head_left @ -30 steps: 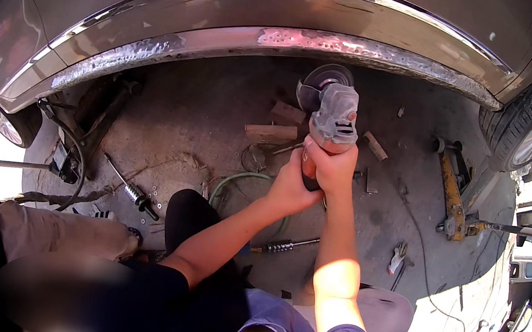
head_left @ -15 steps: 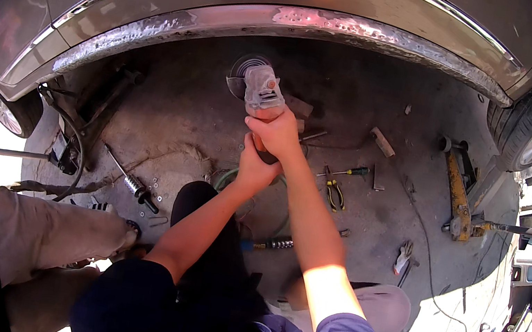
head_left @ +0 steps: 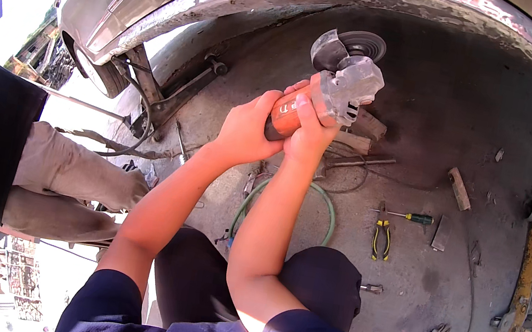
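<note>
Left hand (head_left: pixel 244 127) and right hand (head_left: pixel 314 128) both wrapped round an orange-bodied angle grinder with grey metal head (head_left: pixel 328 88), fingers closed on casing, not spread; switch hidden, can't tell if pressed. Left to right: co-worker's tan trouser leg (head_left: pixel 76 166) at far left, so disc best aimed away from that side. Scuffed bare-metal car sill (head_left: pixel 236 5) arcs beyond grinder, not touching it. Left hand sits toward black rear end, right hand nearer the head: sensible two-hand hold, fingers should stay clear of disc. Curved grey guard (head_left: pixel 329 51) left of dark round disc (head_left: pixel 364 44); disc in mid-air, can't tell if spinning. Guard ought to sit between disc and holder. Yellow-and-black pliers (head_left: pixel 381 222) on grey concrete floor (head_left: pixel 393 328), well apart. Yellow metal jack (head_left: pixel 520 300) far right.
</note>
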